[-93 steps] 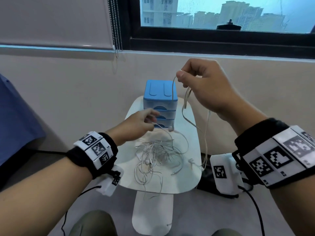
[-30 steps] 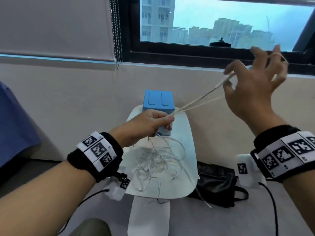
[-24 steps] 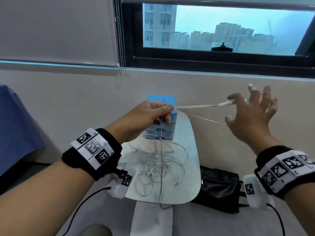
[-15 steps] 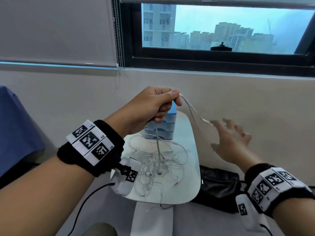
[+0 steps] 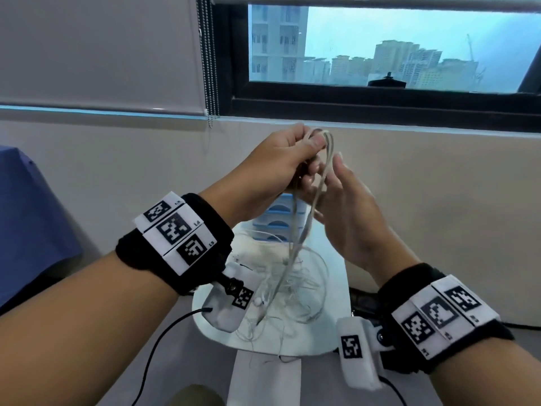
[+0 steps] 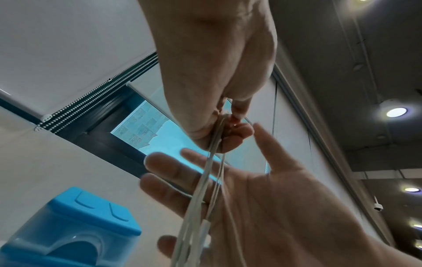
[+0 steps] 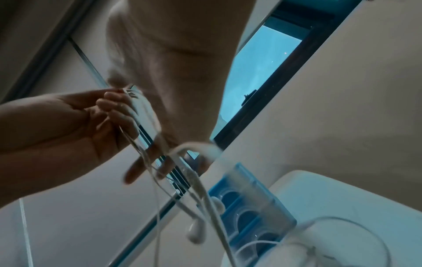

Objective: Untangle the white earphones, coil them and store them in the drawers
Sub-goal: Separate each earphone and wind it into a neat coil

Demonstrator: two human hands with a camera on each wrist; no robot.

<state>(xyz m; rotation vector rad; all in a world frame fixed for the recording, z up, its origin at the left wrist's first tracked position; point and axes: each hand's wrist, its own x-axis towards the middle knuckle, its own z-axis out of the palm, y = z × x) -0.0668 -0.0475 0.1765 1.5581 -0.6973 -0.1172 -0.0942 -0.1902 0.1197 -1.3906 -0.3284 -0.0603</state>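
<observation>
My left hand (image 5: pixel 307 150) is raised above the table and grips a bunch of white earphone cable loops (image 5: pixel 319 183). Their strands hang down to the tangled earphones (image 5: pixel 292 288) lying on the white table (image 5: pixel 330 341). My right hand (image 5: pixel 330 197) is flat with straight fingers just right of the left hand, and the hanging strands (image 6: pixel 205 189) cross its palm (image 6: pixel 274 207). The blue drawers (image 5: pixel 278 221) stand at the table's far end, mostly hidden behind my hands. The drawers (image 7: pixel 246 213) appear closed, and two earbuds (image 7: pixel 196 233) dangle in front of them.
A black bag (image 5: pixel 363 300) lies on the floor right of the table. Blue fabric (image 5: pixel 29 230) fills the left edge. The wall and window sill are close behind the table, and a blind's bead chain (image 5: pixel 209 68) hangs at upper left.
My right hand let go of the cable it had stretched to the right, dropped, and came back beside the left. My left hand rose from the drawers with the cable.
</observation>
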